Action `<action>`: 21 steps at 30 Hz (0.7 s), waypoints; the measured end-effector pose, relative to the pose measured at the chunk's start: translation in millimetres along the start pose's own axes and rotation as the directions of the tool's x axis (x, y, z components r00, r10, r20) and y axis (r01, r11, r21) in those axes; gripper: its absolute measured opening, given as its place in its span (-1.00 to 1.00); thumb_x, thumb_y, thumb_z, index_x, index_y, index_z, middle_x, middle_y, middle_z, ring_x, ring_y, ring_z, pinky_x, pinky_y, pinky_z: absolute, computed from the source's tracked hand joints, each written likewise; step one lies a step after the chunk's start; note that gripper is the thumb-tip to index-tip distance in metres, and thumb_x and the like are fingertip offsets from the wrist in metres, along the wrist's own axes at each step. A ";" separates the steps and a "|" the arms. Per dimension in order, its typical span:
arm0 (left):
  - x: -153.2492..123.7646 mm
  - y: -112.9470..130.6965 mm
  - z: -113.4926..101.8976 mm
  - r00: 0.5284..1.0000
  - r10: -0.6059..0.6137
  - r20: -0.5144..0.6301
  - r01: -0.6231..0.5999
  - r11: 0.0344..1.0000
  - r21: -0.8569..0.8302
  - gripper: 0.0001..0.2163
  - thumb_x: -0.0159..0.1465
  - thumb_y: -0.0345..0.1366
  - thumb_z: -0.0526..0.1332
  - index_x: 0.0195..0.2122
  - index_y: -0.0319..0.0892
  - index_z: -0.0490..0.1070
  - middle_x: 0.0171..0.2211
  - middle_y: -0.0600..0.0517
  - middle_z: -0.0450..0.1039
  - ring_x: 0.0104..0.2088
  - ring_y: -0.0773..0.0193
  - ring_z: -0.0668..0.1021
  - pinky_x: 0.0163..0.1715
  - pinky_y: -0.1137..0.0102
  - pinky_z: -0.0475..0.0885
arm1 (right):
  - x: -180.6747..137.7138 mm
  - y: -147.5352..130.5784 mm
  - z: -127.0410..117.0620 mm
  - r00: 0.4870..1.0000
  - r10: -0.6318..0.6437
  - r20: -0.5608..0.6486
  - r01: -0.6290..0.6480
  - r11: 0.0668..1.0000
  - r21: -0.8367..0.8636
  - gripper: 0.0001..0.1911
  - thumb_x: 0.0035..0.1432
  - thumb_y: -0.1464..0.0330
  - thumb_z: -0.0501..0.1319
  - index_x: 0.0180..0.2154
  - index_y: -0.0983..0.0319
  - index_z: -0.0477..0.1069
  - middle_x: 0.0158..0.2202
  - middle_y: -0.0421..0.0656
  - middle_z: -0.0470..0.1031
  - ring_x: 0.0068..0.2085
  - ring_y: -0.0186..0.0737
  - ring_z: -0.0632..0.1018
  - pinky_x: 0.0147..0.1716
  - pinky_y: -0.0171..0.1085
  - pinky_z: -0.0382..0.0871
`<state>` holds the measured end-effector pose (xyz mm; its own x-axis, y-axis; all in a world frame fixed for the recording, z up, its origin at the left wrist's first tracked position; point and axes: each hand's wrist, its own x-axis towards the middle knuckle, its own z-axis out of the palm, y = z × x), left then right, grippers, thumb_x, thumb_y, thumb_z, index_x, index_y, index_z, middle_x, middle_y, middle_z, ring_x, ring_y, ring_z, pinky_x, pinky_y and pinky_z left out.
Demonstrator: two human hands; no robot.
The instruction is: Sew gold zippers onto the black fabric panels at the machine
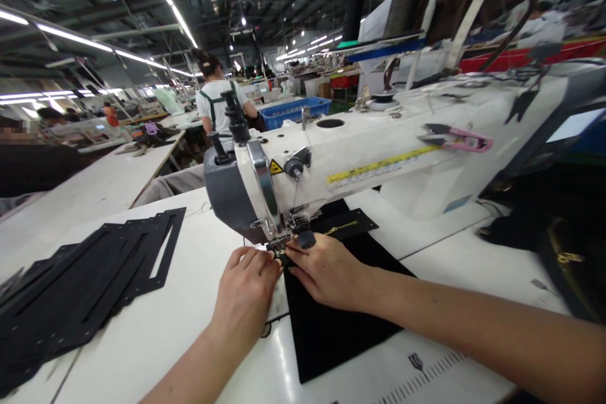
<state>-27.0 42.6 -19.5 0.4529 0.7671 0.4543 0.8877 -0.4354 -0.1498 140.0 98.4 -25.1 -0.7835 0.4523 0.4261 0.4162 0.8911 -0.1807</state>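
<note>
Under the needle area of a white sewing machine lies a black fabric panel, which reaches over the table toward me. A black piece with a gold zipper lies across it, behind my right hand. Close to the presser foot, on its left, my left hand has its fingers bent and closed at the panel's edge. From the other side my right hand presses and grips the fabric, its fingertips almost meeting the left ones. The fabric right at the needle is mostly hidden by the fingers.
Several black cut pieces with slots are fanned out at left. Pink-handled thread snips rest on the machine arm. Dark items with gold zippers lie at right. Beyond stand a blue crate and a person in a white shirt.
</note>
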 end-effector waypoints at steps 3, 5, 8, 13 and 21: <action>1.1 -0.4 0.0 1.000 -0.012 -0.003 0.012 1.000 0.003 -0.88 0.22 -0.47 0.10 -0.42 -0.23 0.38 -0.39 -0.02 0.44 -0.34 0.18 0.46 -0.26 0.22 0.33 | 0.9 -1.0 -0.7 1.000 0.000 0.002 0.000 1.000 -0.015 -0.80 0.14 0.45 0.02 -0.23 0.35 0.37 -0.25 -0.02 0.45 -0.21 -0.11 0.42 -0.15 -0.18 0.28; 1.1 -0.4 0.0 1.000 -0.024 0.004 0.024 1.000 0.004 -0.88 0.22 -0.48 0.11 -0.44 -0.23 0.37 -0.40 -0.01 0.43 -0.35 0.18 0.46 -0.26 0.23 0.32 | 1.4 -1.8 -1.1 1.000 -0.003 -0.003 0.003 1.000 -0.013 -0.80 0.14 0.46 0.02 -0.23 0.34 0.37 -0.25 -0.02 0.46 -0.20 -0.12 0.43 -0.15 -0.18 0.28; 0.2 -1.4 1.4 0.999 -0.036 0.000 0.036 0.999 0.004 -0.88 0.21 -0.50 0.11 -0.46 -0.23 0.36 -0.42 0.00 0.42 -0.37 0.20 0.45 -0.27 0.24 0.32 | 2.2 -2.0 -0.7 1.000 0.007 -0.005 -0.007 1.000 -0.002 -0.80 0.13 0.47 0.02 -0.23 0.33 0.36 -0.24 -0.02 0.46 -0.19 -0.12 0.43 -0.15 -0.18 0.29; -1.3 -5.5 7.5 0.998 -0.026 -0.055 0.025 1.000 -0.009 -0.89 0.19 -0.48 0.15 -0.48 -0.22 0.34 -0.45 0.02 0.42 -0.39 0.22 0.46 -0.30 0.26 0.32 | 3.8 1.3 2.2 1.000 0.000 -0.023 0.001 1.000 0.020 -0.79 0.12 0.46 0.01 -0.21 0.32 0.34 -0.18 0.00 0.45 -0.15 -0.10 0.43 -0.12 -0.16 0.28; -2.8 -6.6 12.0 0.992 -0.026 -0.121 0.026 1.000 -0.006 -0.86 0.23 -0.44 0.10 -0.48 -0.21 0.33 -0.49 0.03 0.40 -0.43 0.23 0.46 -0.33 0.27 0.33 | 2.9 -0.9 7.0 0.999 0.014 -0.051 -0.012 0.999 0.037 -0.82 0.11 0.45 0.04 -0.24 0.29 0.35 -0.19 -0.03 0.45 -0.16 -0.11 0.43 -0.11 -0.16 0.27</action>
<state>-33.1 48.9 -30.4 0.4162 0.7156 0.5609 0.8984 -0.4187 -0.1324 134.2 99.1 -30.0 -0.7530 0.4624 0.4682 0.4082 0.8863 -0.2188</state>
